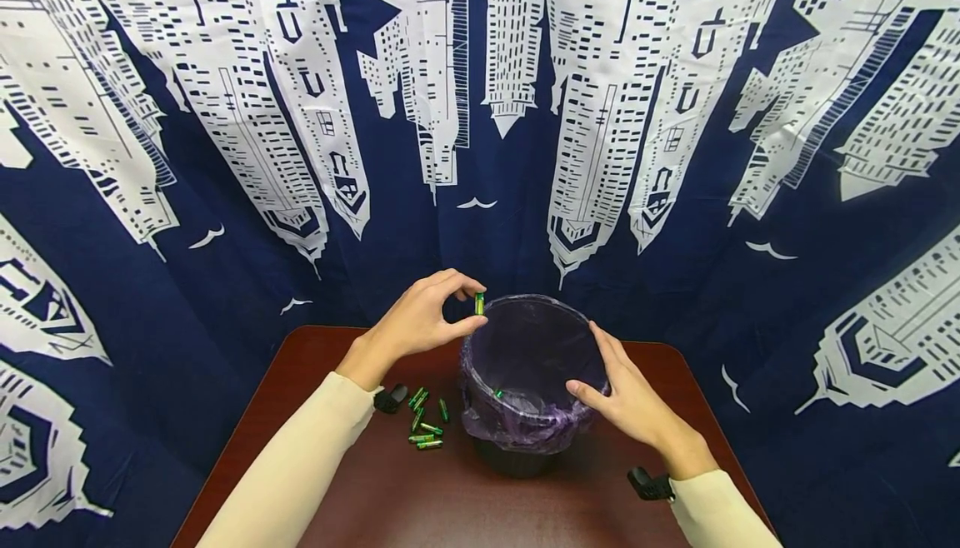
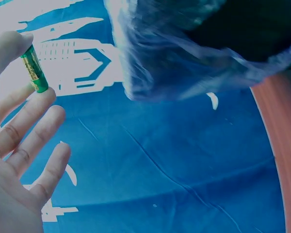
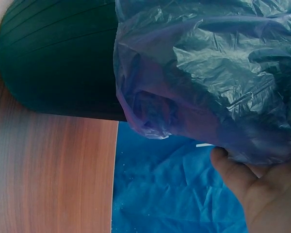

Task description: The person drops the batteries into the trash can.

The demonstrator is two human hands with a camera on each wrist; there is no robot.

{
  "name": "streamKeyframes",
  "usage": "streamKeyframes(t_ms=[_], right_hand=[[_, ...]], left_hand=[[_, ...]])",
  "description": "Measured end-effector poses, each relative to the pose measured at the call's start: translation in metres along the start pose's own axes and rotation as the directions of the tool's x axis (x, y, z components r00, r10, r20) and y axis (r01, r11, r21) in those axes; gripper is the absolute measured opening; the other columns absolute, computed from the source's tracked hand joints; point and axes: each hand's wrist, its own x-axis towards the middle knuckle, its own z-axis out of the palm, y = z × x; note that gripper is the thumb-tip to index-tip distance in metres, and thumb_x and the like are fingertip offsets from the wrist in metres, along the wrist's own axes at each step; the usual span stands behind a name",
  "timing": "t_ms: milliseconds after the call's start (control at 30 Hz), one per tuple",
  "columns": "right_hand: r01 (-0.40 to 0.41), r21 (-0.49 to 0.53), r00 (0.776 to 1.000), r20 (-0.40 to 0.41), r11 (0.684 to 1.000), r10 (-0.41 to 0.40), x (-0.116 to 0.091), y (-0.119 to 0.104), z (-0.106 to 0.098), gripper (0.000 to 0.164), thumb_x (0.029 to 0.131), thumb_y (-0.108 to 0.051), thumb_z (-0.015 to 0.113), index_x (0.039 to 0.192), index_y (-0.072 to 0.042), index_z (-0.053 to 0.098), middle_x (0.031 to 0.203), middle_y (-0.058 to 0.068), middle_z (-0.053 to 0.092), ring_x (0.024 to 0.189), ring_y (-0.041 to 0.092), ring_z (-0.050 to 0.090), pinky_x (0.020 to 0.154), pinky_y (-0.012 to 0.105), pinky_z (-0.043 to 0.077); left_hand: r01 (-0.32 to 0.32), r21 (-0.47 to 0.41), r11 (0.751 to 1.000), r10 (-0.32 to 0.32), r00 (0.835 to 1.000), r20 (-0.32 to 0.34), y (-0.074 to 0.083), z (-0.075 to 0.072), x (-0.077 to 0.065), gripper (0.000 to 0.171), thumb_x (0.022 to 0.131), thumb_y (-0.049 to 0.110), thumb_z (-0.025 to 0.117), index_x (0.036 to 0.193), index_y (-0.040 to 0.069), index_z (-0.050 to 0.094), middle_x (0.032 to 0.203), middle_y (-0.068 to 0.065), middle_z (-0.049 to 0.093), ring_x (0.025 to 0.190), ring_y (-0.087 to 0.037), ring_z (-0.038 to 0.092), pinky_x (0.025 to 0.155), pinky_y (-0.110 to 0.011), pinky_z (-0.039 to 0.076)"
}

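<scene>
Left hand [image 1: 420, 319] pinches green battery [image 1: 479, 303], label unreadable | right hand [image 1: 626, 394] spread on bin [image 1: 525, 381]

A dark reddish-brown wooden table [image 1: 420, 498] is seen from above. Behind and around it, a navy blue curtain [image 1: 480, 223] is hung, printed with white skyscrapers and small white birds.

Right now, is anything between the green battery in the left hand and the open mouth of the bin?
Nothing visible: the left hand pinches the small green battery beside the purple-lined bin, whose mouth is open.
</scene>
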Motion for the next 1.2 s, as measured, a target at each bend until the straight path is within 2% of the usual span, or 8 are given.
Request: streamKeyframes(t_ms=[267,633,1000,1200], right_hand=[[0.0,-0.002,1.0,0.004,1.0,0.0,0.0,0.0,0.0,0.112,0.107,-0.056,0.077,0.188,-0.012,0.013,0.193,0.024,0.023,0.173,0.059,0.034,0.132,0.087,0.032],[0.006,0.003,1.0,0.007,1.0,-0.006,0.001,0.0,0.0,0.112,0.107,-0.054,0.078,0.188,-0.012,0.013,0.192,0.024,0.024,0.172,0.058,0.035,0.132,0.086,0.033],[0.004,0.003,1.0,0.006,1.0,-0.004,0.0,0.0,-0.001,0.111,0.107,-0.054,0.077,0.188,-0.011,0.013,0.192,0.024,0.024,0.172,0.059,0.034,0.131,0.088,0.033],[0.012,0.005,1.0,0.0,1.0,-0.012,0.0,0.0,0.0,0.111,0.107,-0.053,0.077,0.188,-0.011,0.014,0.192,0.024,0.024,0.172,0.059,0.034,0.131,0.088,0.033]], left_hand=[[-0.024,-0.022,0.999,0.025,0.999,0.033,0.016,0.001,0.025,0.043,0.099,0.033,0.095,0.137,0.017,0.081,0.125,-0.002,0.08,0.114,-0.018,0.074,0.101,-0.04,0.067],[-0.028,-0.008,1.0,0.029,0.996,0.08,0.027,0.005,0.047,0.043,0.102,0.035,0.093,0.139,0.018,0.08,0.129,-0.001,0.08,0.117,-0.019,0.075,0.104,-0.04,0.067],[-0.014,-0.009,1.0,0.015,0.995,0.1,0.035,0.005,0.06,0.045,0.103,0.038,0.091,0.142,0.019,0.079,0.135,0.0,0.079,0.12,-0.019,0.075,0.106,-0.041,0.066],[0.022,-0.045,0.999,-0.016,0.993,0.117,0.032,0.007,0.058,0.055,0.101,0.044,0.093,0.149,0.025,0.074,0.152,0.0,0.07,0.133,-0.026,0.078,0.11,-0.047,0.067]])
